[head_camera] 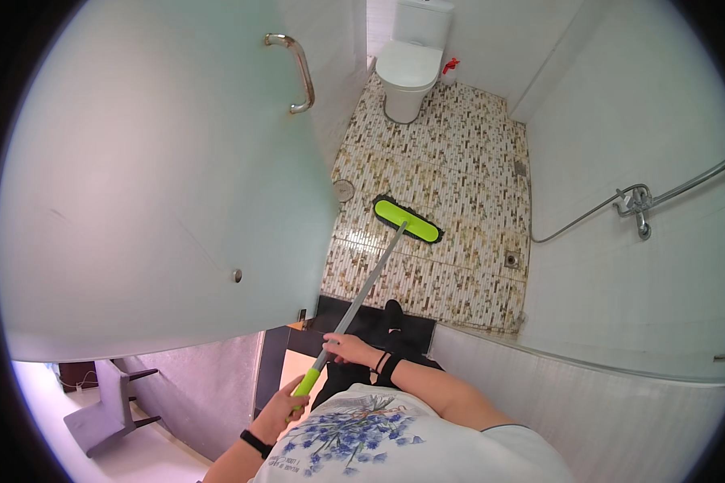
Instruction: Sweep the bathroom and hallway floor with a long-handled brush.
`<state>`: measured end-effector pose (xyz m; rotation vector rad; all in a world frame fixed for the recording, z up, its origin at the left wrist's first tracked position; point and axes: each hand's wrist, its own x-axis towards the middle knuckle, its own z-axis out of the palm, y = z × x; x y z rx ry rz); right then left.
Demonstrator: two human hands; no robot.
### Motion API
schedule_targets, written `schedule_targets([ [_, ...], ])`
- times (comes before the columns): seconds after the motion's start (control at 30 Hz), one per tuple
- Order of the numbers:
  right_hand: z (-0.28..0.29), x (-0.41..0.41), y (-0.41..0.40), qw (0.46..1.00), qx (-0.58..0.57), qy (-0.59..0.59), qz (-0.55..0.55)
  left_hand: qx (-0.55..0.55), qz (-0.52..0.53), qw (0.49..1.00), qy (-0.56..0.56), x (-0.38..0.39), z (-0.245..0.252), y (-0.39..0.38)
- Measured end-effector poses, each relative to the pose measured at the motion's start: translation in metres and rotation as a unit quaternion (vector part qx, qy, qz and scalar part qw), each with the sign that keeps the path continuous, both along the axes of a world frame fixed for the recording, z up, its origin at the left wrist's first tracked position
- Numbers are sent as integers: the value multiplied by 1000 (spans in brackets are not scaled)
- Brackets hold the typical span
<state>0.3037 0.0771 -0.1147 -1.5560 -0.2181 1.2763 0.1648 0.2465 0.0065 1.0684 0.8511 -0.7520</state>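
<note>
A mop with a lime-green oval head (406, 221) and dark fringe lies with its head flat on the patterned tile floor (471, 187). Its grey pole (368, 284) slants down towards me and ends in a green grip. My left hand (284, 406), below a black wristband, is closed around that green grip. Further up, my right hand (350, 350) holds the grey pole, with dark bands at its wrist. One black shoe (393, 311) shows on the dark threshold, right of the pole.
At the far end stands a white toilet (408, 66), a red-topped spray bottle (450, 69) beside it. A frosted glass door (157, 181) with a metal handle (302, 72) fills the left. Shower fittings (637, 202) are on the right wall, near a floor drain (512, 259). A grey chair (106, 407) is at lower left.
</note>
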Motion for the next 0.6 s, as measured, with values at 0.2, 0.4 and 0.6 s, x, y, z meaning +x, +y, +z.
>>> schedule_targets([
  [0.2, -3, -30, 24, 985, 25, 34, 168, 28, 12, 1000, 8, -50, 24, 7],
  [0.4, -8, -12, 16, 993, -10, 23, 113, 49, -39, 997, -55, -23, 20, -7],
  [0.6, -5, 24, 3, 999, -21, -26, -12, 95, -113, 984, -103, 37, 5, -23],
])
